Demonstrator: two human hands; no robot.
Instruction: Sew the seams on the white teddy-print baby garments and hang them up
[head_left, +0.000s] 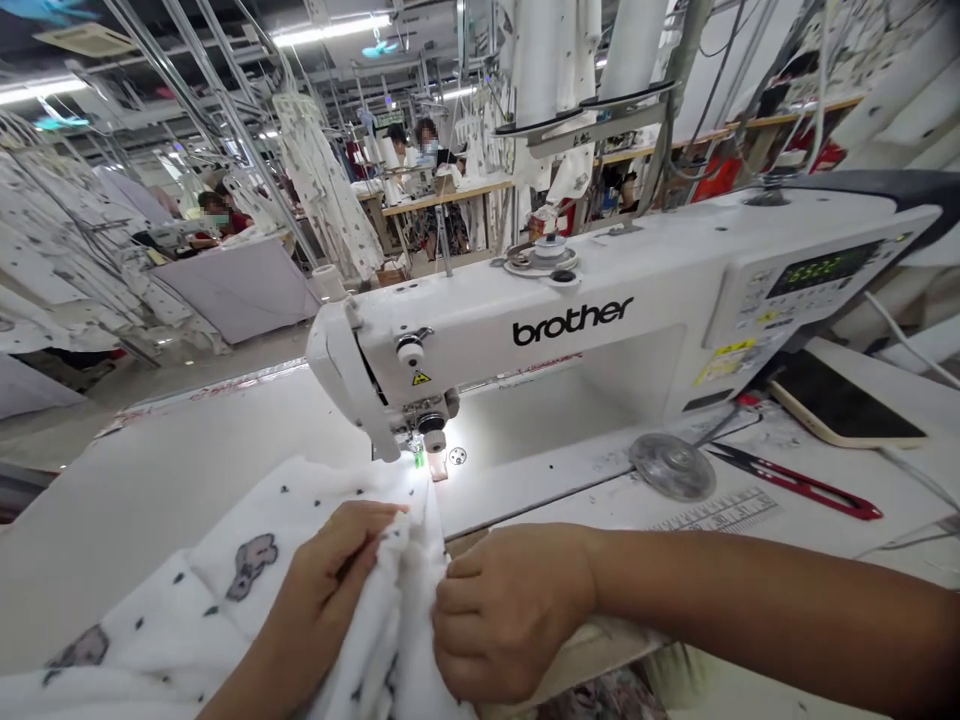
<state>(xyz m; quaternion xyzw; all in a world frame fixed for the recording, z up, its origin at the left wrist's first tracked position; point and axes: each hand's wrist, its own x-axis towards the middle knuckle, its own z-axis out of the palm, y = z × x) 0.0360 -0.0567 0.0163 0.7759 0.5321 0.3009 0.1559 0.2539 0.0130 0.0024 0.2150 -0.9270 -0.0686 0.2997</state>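
Observation:
A white fabric (pixel 187 590) printed with small grey animals lies on the sewing table, its edge running up under the lit needle and presser foot (pixel 433 455) of a white Brother sewing machine (pixel 570 310). My left hand (pixel 330 580) pinches a fold of the fabric just in front of the presser foot. My right hand (pixel 510 610) is closed on the same bunched fold from the right side, knuckles up. Both hands sit close together, a short way before the needle.
Red-handled thread snips (pixel 795 485) and a round metal disc (pixel 671 465) lie right of the needle. A phone (pixel 844 400) rests under the machine's control panel (pixel 817 275). Other people sit at sewing stations far behind, among hanging white garments (pixel 330 190).

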